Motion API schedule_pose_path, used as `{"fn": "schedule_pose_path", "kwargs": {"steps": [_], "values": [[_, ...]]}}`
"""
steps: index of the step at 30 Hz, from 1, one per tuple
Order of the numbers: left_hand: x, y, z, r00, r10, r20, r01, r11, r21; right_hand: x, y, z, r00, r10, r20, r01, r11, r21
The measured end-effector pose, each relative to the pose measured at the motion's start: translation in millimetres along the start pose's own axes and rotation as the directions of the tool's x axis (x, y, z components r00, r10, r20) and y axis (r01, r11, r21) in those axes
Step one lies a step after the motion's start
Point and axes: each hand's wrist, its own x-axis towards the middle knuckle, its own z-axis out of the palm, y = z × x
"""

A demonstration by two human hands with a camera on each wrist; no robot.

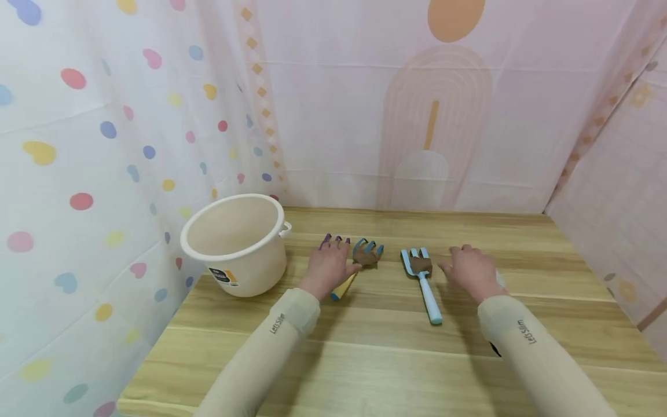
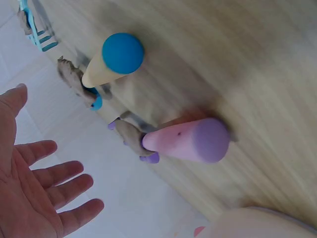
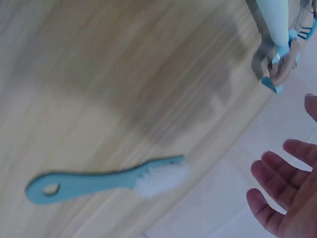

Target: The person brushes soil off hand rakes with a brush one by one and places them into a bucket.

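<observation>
My left hand (image 1: 328, 269) hovers with fingers spread over a small hand rake whose purple tines (image 1: 326, 238) show past the fingertips. In the left wrist view its pink and purple handle (image 2: 190, 140) points at the camera. Beside it lies a rake with blue tines and a yellow handle (image 1: 344, 286), brown dirt caked on its head (image 1: 367, 256). Further right is a light blue hand fork (image 1: 429, 298), also dirty. My right hand (image 1: 473, 271) holds nothing, above a scrubbing brush with a teal handle (image 3: 84, 186) and white bristles (image 3: 161, 179); the hand and sleeve mostly hide it in the head view.
A cream bucket (image 1: 190, 248) with a side lug stands at the back left of the wooden table (image 1: 385, 370). A spotted curtain (image 1: 130, 104) hangs on the left, and a pale pink curtain (image 1: 333, 116) closes off the back edge.
</observation>
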Motion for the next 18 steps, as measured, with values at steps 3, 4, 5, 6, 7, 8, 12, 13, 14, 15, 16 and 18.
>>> {"fn": "schedule_pose_path", "kwargs": {"steps": [3,4,5,6,7,8,12,13,14,15,16,18], "values": [[-1.5,-1.2,-6.0,1.000,0.008,0.014,-0.008,1.000,-0.007,-1,5,-7,0.999,0.011,0.036,-0.011,1.000,-0.002],[-2.0,-1.6,-7.3,1.000,0.009,0.020,-0.009,1.000,-0.015,-1,7,-9,0.999,0.013,0.049,-0.014,1.000,0.003],[-2.5,-2.0,-8.4,1.000,0.010,0.026,-0.009,1.000,-0.020,-2,9,-11,0.998,0.017,0.062,-0.018,1.000,0.009],[-2.9,-2.4,-9.5,0.999,0.010,0.033,-0.009,1.000,-0.028,-3,11,-13,0.997,0.019,0.075,-0.020,1.000,0.013],[-3.3,-2.8,-10.2,0.999,0.008,0.041,-0.007,0.999,-0.034,-3,13,-15,0.996,0.022,0.088,-0.024,0.999,0.022],[-3.5,-3.0,-10.7,0.999,0.006,0.047,-0.005,0.999,-0.038,-4,15,-17,0.994,0.024,0.102,-0.027,0.999,0.031],[-2.4,-3.6,-11.6,0.997,0.006,0.071,-0.003,0.999,-0.038,-9,26,-24,0.989,0.045,0.142,-0.051,0.998,0.043],[-1.9,-3.6,-11.6,0.997,0.006,0.073,-0.003,0.999,-0.033,-10,28,-25,0.988,0.051,0.144,-0.058,0.997,0.045],[-1.8,-3.3,-11.8,0.997,0.006,0.075,-0.004,1.000,-0.025,-12,31,-26,0.989,0.056,0.139,-0.062,0.997,0.045],[-1.8,-3.2,-12.2,0.996,0.006,0.084,-0.004,1.000,-0.023,-13,34,-26,0.989,0.060,0.138,-0.068,0.996,0.050],[-2.0,-3.0,-12.7,0.996,0.006,0.091,-0.004,1.000,-0.025,-15,36,-26,0.987,0.068,0.142,-0.076,0.996,0.052],[-2.9,-2.7,-13.3,0.995,0.009,0.104,-0.007,1.000,-0.020,-18,41,-27,0.983,0.089,0.163,-0.099,0.993,0.059]]}}
